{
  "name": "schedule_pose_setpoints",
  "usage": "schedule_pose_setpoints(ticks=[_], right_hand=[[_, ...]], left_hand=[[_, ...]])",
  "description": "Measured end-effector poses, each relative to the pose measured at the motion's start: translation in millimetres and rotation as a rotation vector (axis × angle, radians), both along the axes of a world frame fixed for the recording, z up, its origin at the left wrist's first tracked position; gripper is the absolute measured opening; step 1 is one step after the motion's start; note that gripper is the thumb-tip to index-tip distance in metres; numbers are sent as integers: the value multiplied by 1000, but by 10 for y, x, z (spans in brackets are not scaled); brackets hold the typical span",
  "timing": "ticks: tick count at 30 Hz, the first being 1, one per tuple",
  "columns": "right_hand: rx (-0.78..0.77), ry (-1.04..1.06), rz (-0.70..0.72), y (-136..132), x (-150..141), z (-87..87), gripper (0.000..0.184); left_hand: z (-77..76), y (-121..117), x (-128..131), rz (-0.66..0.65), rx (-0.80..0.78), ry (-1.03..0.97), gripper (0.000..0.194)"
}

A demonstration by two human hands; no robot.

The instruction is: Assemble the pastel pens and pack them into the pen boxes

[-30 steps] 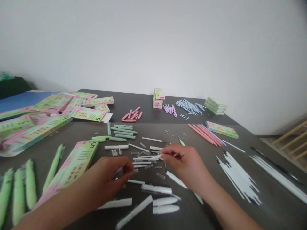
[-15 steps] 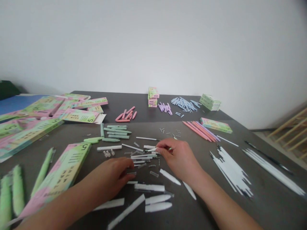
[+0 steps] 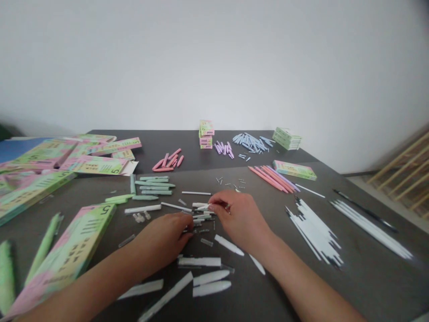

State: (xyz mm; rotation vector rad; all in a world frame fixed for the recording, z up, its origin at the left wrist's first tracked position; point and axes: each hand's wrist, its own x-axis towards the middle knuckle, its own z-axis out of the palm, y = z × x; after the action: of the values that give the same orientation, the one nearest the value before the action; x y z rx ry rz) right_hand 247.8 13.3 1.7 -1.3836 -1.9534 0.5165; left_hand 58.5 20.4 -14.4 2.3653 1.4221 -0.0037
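My left hand lies palm down on the dark table, its fingertips curled among a scatter of small white pen parts; what they hold, if anything, is hidden. My right hand is just right of it, thumb and forefinger pinched on a thin white piece at the same scatter. White pen barrels lie in front of both hands, nearer to me.
Pink-and-green boxes and green pens lie at the left. Teal pen parts, pink caps, purple and blue caps, stacked small boxes, pink pens and white refills spread across the far and right side.
My left hand has slid forward into the small white parts. My right hand has moved slightly left and away, staying pinched. The view has drifted right.
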Motion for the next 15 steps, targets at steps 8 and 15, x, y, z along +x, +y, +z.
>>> schedule_pose_setpoints(ticks=[8, 15], right_hand=[[-105, 130, 35, -3, -20, -52, 15], [-196, 303, 132, -82, -134, -49, 15]], left_hand=[[46, 22, -34, 1, 56, -21, 17], [265, -95, -169, 121, 17, -113, 16]])
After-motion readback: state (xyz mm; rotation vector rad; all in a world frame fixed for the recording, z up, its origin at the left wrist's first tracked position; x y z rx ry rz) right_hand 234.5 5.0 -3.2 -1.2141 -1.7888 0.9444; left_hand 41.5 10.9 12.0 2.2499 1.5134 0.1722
